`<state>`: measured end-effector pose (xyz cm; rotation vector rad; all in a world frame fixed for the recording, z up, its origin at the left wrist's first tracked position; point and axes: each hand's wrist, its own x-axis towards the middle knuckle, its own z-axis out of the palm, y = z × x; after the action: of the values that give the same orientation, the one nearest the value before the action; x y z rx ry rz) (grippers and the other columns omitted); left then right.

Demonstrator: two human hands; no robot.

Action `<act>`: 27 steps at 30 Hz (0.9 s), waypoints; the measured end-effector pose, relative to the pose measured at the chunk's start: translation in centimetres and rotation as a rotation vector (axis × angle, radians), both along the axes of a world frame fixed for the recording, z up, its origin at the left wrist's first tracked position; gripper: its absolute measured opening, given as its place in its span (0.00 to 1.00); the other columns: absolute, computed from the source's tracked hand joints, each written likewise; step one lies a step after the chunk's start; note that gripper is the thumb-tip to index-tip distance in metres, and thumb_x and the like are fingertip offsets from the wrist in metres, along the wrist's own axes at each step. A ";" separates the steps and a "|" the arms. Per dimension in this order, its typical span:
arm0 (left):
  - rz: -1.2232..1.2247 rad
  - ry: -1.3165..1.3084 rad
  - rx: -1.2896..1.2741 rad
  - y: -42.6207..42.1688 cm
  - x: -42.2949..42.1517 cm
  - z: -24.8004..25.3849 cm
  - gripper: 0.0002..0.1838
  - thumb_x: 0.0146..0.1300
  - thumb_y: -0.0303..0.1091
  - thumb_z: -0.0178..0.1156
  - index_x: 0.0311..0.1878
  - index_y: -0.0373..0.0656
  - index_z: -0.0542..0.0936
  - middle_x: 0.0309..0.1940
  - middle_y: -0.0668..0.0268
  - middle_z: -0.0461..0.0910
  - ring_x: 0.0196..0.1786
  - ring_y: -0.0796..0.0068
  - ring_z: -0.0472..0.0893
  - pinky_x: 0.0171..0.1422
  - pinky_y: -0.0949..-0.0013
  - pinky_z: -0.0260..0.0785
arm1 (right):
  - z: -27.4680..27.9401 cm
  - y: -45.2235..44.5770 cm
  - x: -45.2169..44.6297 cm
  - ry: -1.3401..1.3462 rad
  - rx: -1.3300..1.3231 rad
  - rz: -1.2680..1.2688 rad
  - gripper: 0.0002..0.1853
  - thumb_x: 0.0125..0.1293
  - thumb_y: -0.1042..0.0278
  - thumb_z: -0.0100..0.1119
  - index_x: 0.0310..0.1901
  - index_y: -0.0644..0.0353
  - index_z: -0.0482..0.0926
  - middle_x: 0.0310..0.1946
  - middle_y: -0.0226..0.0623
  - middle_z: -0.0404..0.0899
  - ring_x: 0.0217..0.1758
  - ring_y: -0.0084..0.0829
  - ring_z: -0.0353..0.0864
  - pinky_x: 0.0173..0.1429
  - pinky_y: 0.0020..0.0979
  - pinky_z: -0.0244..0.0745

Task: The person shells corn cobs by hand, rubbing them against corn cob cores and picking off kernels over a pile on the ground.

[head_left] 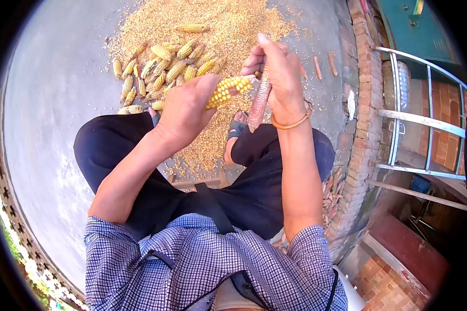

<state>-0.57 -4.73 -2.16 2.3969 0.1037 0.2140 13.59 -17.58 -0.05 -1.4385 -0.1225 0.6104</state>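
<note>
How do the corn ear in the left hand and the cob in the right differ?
The corn ear is yellow with kernels; the cob is pinkish and looks stripped. The corn ear lies nearer sideways in view, the cob nearer up-and-down. Both are held, one by the left hand, one by the right hand.

The bare left hand [188,106] covers the lower end of the yellow, kernelled corn ear [229,92]. The bare right hand [281,78] obscures the upper end of the pinkish, stripped corn cob [259,103]. Most of the sandalled left foot [155,119] is hidden. The blue-and-white checked cloth shirt [207,259] runs off the bottom edge. Individual golden loose kernels [228,20] are too small to count.
</note>
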 end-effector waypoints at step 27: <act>-0.007 0.133 -0.341 0.9 -0.1 -0.1 0.14 0.52 0.24 0.66 0.42 0.30 0.77 0.30 0.51 0.82 0.37 0.62 0.84 0.43 0.60 0.73 | 0.8 1.6 -4.8 -1.262 -0.569 0.313 0.13 0.63 0.63 0.62 0.26 0.61 0.74 0.22 0.42 0.77 0.29 0.42 0.79 0.35 0.41 0.75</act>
<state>-0.71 -3.78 -2.22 2.0687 0.1790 0.0291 8.76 -15.95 0.76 -2.2014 -1.2586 -0.1343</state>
